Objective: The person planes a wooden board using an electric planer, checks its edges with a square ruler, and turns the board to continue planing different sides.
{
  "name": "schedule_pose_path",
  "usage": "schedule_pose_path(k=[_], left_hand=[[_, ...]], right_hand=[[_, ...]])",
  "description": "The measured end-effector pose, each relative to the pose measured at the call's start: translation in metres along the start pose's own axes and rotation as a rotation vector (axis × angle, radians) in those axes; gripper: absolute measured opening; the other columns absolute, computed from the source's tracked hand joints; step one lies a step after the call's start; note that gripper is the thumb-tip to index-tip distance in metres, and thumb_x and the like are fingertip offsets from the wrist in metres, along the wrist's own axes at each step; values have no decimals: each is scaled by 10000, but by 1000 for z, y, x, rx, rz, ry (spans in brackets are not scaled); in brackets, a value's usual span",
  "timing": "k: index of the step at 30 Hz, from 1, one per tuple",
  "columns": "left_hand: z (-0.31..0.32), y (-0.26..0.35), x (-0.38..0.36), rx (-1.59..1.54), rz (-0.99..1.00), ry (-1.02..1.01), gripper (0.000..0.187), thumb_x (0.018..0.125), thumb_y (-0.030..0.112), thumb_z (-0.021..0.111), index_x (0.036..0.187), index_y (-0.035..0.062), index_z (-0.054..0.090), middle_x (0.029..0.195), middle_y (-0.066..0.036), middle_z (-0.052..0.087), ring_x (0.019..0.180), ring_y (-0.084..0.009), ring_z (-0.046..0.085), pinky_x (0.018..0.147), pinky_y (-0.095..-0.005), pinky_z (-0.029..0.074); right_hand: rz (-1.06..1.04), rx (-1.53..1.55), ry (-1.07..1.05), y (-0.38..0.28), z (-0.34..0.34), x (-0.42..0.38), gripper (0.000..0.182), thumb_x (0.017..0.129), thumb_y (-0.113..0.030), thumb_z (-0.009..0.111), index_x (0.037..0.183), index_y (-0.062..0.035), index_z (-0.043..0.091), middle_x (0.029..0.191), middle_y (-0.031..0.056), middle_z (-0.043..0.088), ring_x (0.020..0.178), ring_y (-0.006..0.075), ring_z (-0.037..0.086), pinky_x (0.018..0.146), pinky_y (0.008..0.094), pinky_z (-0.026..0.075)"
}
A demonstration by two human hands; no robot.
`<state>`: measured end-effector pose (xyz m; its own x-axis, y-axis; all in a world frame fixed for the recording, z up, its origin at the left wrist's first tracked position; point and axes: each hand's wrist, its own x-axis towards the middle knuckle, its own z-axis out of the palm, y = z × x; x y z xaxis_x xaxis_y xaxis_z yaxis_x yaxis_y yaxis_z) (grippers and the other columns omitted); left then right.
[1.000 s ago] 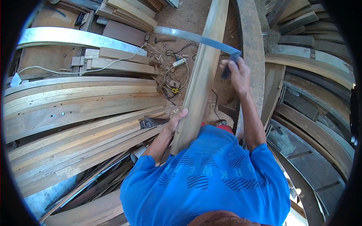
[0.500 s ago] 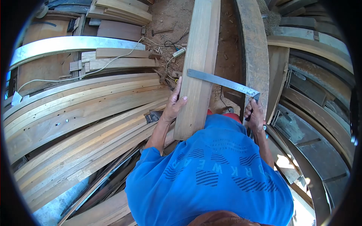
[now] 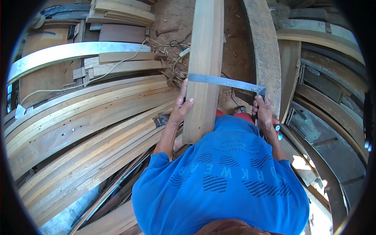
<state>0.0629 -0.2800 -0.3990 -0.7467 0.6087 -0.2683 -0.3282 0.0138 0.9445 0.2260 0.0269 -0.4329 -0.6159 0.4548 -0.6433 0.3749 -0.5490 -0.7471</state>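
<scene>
A long wooden plank point(image 3: 201, 109) runs from my body away to the top of the view. My left hand point(image 3: 181, 105) grips its left edge, thumb on the upper face and fingers along the side. Across the plank lies the metal blade of a try square point(image 3: 223, 81), its far tip at the left edge. My right hand point(image 3: 263, 109) is closed around the square's dark handle, right of the plank.
A thick, rough timber beam point(image 3: 266, 55) stretches away at the right. Stacked boards point(image 3: 98, 113) fill the left side, with a white cable point(image 3: 105, 71) over some. A power strip point(image 3: 184, 52) lies on the dusty ground. More timber point(image 3: 329, 78) leans at the right.
The square's blade has turned slightly and now lies more nearly straight across the plank. My right hand has shifted a little left and up with the handle. My left hand still holds the edge.
</scene>
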Motion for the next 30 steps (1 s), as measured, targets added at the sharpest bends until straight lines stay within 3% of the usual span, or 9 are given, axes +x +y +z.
schedule_pose_path(k=[12, 21, 30], left_hand=[[2, -1, 0, 50, -40, 71, 816, 917, 112, 540, 1633, 151, 151, 1642, -97, 287, 1484, -215, 303, 1212, -352, 207], [10, 9, 0, -27, -71, 76, 795, 928, 66, 529, 1631, 147, 166, 1638, -88, 293, 1484, -208, 297, 1206, -344, 211], [7, 6, 5, 49, 33, 52, 803, 919, 139, 565, 1600, -4, 163, 1630, -156, 256, 1500, -231, 248, 1210, -352, 206]], right_hand=[[69, -35, 23, 9, -2, 11, 180, 1027, -263, 583, 993, -89, 555, 682, -30, 522, 506, 53, 470, 441, 228, 413], [-7, -38, 24, 19, -1, 11, 193, 1027, -275, 590, 978, -92, 552, 691, -28, 529, 517, 55, 478, 459, 236, 426], [22, -39, 13, 25, -7, 19, 185, 1025, -272, 584, 970, -99, 554, 703, -19, 520, 543, 63, 489, 478, 245, 435]])
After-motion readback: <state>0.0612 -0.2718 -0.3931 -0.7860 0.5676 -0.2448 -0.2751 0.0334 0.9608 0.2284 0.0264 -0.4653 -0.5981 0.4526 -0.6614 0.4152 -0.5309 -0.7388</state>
